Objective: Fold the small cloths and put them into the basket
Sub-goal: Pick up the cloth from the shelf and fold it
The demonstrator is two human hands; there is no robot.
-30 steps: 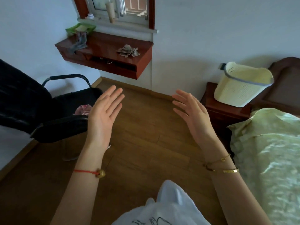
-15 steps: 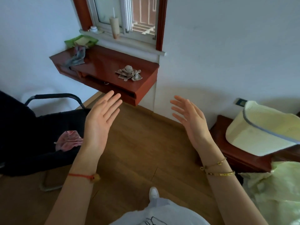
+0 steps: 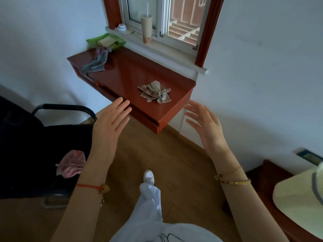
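Observation:
A crumpled beige patterned cloth [image 3: 155, 92] lies on the red-brown wall shelf [image 3: 125, 74] under the window. A grey-blue cloth [image 3: 95, 64] hangs over the shelf's far left end. A pink cloth [image 3: 72, 164] rests on the black chair seat. The cream plastic basket [image 3: 297, 201] stands on a dark wooden nightstand at the lower right, cut off by the frame. My left hand [image 3: 110, 126] is raised, empty, fingers apart, just short of the shelf's front edge. My right hand [image 3: 205, 124] is also empty with fingers spread, beside the shelf's right corner.
A black chair [image 3: 35, 147] fills the left side. A green tray [image 3: 105, 41] with papers sits at the shelf's back left, and a tall beige cup [image 3: 146, 29] and small jar stand on the windowsill. My white-trousered leg and shoe [image 3: 148, 177] are over the wooden floor.
The view has moved closer to the shelf and window. Both empty hands now reach nearer the shelf's front edge. The basket has slid to the lower right of the view.

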